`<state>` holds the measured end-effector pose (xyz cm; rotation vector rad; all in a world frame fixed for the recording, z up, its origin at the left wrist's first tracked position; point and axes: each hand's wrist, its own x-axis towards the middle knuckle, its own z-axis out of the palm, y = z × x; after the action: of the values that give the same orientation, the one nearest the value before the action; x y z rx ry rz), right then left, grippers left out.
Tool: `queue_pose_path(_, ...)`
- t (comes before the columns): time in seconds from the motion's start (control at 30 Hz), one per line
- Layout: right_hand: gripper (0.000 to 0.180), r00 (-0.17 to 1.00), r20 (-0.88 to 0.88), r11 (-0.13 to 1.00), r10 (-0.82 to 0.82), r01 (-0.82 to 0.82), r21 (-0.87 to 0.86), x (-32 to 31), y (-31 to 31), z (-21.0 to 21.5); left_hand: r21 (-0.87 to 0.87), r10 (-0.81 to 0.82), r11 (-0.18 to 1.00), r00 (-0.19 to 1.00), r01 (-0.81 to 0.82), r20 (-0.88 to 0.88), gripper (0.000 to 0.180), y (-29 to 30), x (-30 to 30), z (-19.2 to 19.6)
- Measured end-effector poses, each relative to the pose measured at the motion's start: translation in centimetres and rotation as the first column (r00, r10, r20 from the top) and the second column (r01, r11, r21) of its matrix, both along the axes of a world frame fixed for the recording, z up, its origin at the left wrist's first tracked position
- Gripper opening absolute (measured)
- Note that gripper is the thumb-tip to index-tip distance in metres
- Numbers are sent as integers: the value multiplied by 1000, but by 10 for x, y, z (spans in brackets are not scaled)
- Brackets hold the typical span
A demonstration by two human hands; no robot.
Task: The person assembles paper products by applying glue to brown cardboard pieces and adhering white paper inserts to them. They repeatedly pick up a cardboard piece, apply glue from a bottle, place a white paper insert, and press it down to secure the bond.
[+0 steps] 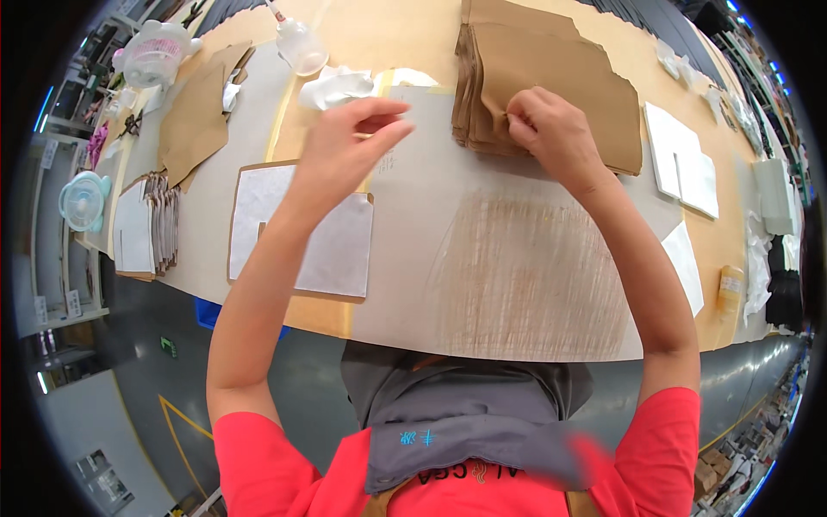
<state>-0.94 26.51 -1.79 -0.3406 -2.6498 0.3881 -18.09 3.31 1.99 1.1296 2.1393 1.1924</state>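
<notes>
My right hand (pixel 550 129) pinches the near left corner of the top sheet on a thick stack of brown paper sheets (pixel 560 82) at the far middle of the table. Just left of that stack, my left hand (pixel 355 138) hovers above the grey work mat (pixel 482 215) with its fingers loosely curled and nothing visible in them. A worn brownish patch (pixel 525 280) marks the mat in front of me. A flat white sheet on a brown backing (pixel 332 246) lies under my left forearm.
Crumpled white cloth (pixel 336 86) and a clear squeeze bottle (pixel 299 43) sit at the far left. Brown sheets (pixel 194 116), a bundle of sheets (pixel 151 224) and two small fans (pixel 82 200) lie left. White sheets (pixel 685 164) and a small bottle (pixel 730 289) lie right.
</notes>
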Motion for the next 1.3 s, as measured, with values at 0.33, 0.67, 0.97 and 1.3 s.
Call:
queue_pose_path(0.33,24,910,-380,980,164,-106,171,40,18,-7,191,-49,980,882,-48,468,46,159,41,25)
queue_pose_path(0.67,52,943,-282,475,-176,-170,-863,140,127,37,576,-402,753,915,319,18,34,96,95,74)
queue_pose_path(0.97,19,966,201,312,-163,244,-918,226,4,35,202,-171,978,765,54,621,49,-15,138,0)
queue_pose_path(1.3,16,920,252,665,-299,391,-637,224,-31,-6,-136,-63,986,976,93,210,37,-23,153,-42)
